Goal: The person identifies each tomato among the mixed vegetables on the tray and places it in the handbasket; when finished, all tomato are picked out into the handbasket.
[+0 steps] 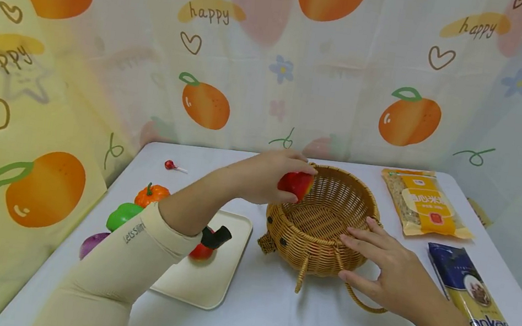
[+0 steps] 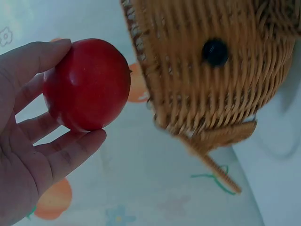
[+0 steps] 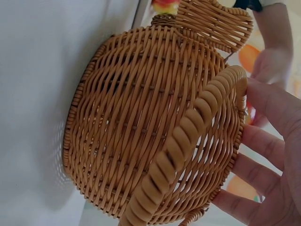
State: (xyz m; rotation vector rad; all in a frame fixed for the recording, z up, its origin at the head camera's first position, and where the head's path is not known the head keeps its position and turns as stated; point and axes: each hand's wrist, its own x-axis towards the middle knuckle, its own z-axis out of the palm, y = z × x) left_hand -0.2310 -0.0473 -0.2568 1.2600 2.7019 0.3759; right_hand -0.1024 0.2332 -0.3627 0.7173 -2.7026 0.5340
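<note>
My left hand (image 1: 271,175) grips a red apple (image 2: 89,87) between thumb and fingers, above the left rim of the wicker basket (image 1: 315,254). The basket is round, has an animal face with black eyes, and stands on the table. In the left wrist view the apple is apart from the basket's wall (image 2: 178,42). My right hand (image 1: 384,264) rests its outstretched fingers against the basket's right rim. In the right wrist view its thumb lies by the top of the twisted handle (image 3: 188,136). A cream tray (image 1: 223,286) holds another red fruit (image 1: 201,252), partly hidden by my left arm.
Left of the tray lie an orange pumpkin (image 1: 152,195), a green pepper-like item (image 1: 123,216) and a purple item (image 1: 91,244), partly hidden. A red lollipop (image 1: 170,165) lies farther back. Toward the right are a yellow grain bag (image 1: 427,206) and a blue-and-gold packet (image 1: 469,287).
</note>
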